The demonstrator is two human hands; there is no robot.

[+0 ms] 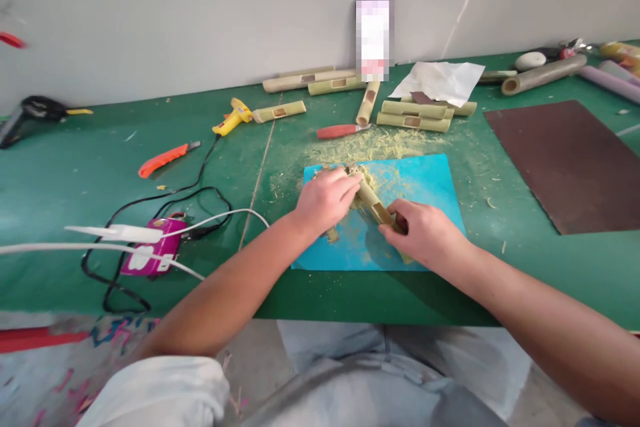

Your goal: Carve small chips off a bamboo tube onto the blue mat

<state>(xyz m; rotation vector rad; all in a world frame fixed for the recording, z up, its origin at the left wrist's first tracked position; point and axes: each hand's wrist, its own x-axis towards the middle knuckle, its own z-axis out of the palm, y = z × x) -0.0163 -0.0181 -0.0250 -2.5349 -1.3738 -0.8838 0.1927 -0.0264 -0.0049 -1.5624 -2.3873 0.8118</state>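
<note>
- Slanting across the blue sheet [434, 177], the pale bamboo tube [369, 193] has its long axis on a diagonal: one end points away and to the left, the other points toward the person and to the right.
- Facing upward, a rectangular slot [379, 211] is cut into the tube's wall close to its near end, its longer sides running along that same axis.
- Gripping the far end, the left hand [326, 195] has its fingers bent over the bamboo and hides the tip; how far they wrap underneath, I cannot tell.
- Pinching the near end, the right hand [425, 230] is closed on it with the thumb on the near side and curled fingers opposite.
- Scattered beyond the tube are pale shavings [373, 145], on the sheet and on the green tabletop [120, 153].
- Lying past the sheet's far edge, a red-handled knife [340, 131] points its blade to the right.
- Resting behind the knife, one slotted tube [367, 105] runs nearly straight away from the person, while the stacked tubes [414, 121] at its right lie crosswise.
- Sitting to the left are a yellow glue gun [234, 117] and an orange cutter [163, 161], its blade end aimed away and to the right.
- Covering the right side, a dark brown sheet [560, 167] lies flat.
</note>
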